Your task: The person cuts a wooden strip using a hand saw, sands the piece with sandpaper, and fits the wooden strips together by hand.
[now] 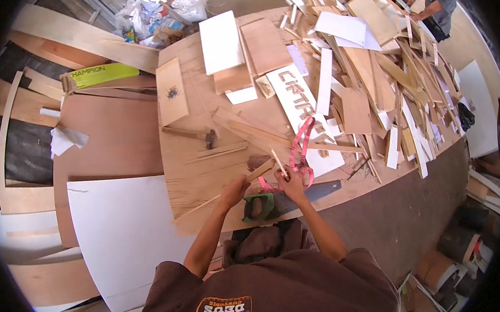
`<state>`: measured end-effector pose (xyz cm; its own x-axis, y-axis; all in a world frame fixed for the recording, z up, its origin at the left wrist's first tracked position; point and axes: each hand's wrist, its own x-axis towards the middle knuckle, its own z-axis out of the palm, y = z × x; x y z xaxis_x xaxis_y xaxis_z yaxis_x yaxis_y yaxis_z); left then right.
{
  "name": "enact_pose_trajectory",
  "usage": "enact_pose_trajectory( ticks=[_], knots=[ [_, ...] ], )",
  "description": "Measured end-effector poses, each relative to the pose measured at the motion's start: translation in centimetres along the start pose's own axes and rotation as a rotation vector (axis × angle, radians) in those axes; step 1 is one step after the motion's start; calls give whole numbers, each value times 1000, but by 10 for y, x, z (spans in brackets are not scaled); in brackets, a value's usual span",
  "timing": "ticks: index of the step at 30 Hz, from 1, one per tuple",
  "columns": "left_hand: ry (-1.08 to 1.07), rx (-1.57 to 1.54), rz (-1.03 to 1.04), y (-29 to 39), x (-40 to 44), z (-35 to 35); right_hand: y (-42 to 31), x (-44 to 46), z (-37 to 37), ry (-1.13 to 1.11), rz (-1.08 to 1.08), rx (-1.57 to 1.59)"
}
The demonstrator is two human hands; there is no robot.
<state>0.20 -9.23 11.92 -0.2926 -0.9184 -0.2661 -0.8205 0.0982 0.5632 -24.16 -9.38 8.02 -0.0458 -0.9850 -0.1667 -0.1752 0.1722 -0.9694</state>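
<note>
My left hand is closed around a short wooden strip. Close beside it, my right hand grips a thin pale stick; whether it is a pencil or a sliver of wood I cannot tell. A pink measuring tape lies looped near the right hand, partly on a white board with raised brown letters. Under my wrists rests a handsaw with a green handle, its blade pointing right. A hammer lies farther left on the wooden worktable.
A large pile of wood offcuts covers the table's right side. White and brown boards lie at the back. Large sheets stand at left. Another person is at the far right. Plastic bags sit behind the table.
</note>
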Motion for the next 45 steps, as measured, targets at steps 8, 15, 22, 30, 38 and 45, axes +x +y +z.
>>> enact_pose_trajectory(
  ticks=[8,15,22,30,38,45],
  knots=[
    [251,-368,8,25,-29,-80,-96,24,27,-101,-186,104],
    [380,-775,141,38,-51,-171,-245,15,39,-170,-420,-144],
    [468,-905,394,51,-74,-241,-382,-16,80,-217,-468,-24],
    [323,-1019,490,20,-118,-273,-405,-32,158,-270,-614,234],
    [667,-1053,537,23,-146,-326,-439,-73,181,-129,-696,-133],
    [695,-1024,635,27,-145,-335,-455,-96,175,26,-862,-511]
  ],
)
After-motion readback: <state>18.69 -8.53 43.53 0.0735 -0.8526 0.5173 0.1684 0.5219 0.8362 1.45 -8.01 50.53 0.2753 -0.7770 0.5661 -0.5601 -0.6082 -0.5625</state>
